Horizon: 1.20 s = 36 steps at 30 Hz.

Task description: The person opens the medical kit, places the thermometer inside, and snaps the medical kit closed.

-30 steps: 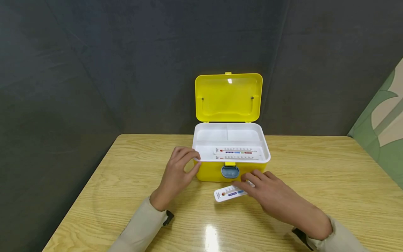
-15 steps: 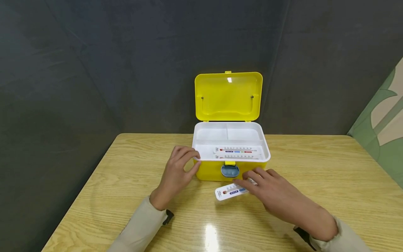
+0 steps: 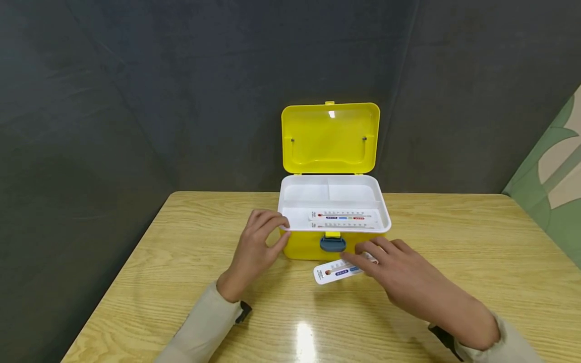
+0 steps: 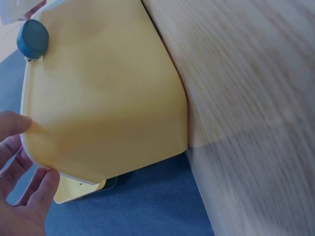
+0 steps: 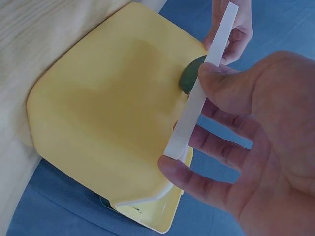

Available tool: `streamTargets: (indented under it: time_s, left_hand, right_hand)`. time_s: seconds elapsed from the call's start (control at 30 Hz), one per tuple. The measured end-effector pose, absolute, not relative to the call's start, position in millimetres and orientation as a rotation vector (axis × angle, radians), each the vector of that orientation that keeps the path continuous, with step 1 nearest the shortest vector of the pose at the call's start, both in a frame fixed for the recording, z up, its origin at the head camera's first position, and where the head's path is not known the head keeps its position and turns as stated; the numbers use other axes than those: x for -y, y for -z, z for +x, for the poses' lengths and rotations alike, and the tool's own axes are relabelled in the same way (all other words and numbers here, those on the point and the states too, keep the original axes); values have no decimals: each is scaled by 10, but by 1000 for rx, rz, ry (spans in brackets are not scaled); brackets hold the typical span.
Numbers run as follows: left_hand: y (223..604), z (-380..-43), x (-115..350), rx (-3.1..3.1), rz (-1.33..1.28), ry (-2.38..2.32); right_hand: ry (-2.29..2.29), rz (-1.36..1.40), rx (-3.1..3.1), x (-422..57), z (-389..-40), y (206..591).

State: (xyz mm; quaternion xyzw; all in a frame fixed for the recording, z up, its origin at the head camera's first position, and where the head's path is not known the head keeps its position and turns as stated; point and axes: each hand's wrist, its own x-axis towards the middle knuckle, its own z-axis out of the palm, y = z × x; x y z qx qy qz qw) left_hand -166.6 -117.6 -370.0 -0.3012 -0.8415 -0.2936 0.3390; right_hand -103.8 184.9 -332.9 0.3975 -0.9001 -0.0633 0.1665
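On the wooden table (image 3: 181, 282) stands a yellow box (image 3: 313, 245) with its lid (image 3: 330, 138) swung up and a white tray (image 3: 290, 194) seated in its top. Two thermometer cards (image 3: 345, 219) lie in the tray's front compartment, one overlapping the other so that the nearer one is largely hidden behind the tray's front rim; the two rear compartments show only white plastic. A blue latch (image 3: 332, 244) sits at the middle of the box's front wall.

Just in front of the box, the right hand (image 3: 399, 280) holds a third thermometer card (image 3: 338, 272) by its right end. From the head view the fingers cover that end and only the left half of the card shows. The right wrist view shows the card (image 5: 199, 91) edge-on, pinched between thumb and fingertips, its printed face turned away.

The left hand (image 3: 256, 247) grips the box's front left corner, fingertips curled over the tray rim and the thumb against the yellow wall. The left wrist view shows only fingertips (image 4: 22, 162) at the picture's edge and a blurred stretch of table.
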Motion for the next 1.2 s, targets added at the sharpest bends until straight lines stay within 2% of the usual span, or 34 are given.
streamTargets:
  time_s: [0.3,1.2]
  left_hand:
    - [3701,-1661,1167,2209,-778,766]
    - [3751,-1635,1143,2171,-797,814]
  right_hand:
    - [169,1117,2576,-1869,-1005,3266]
    - [34,1050,2435,-1861,-1207,2997]
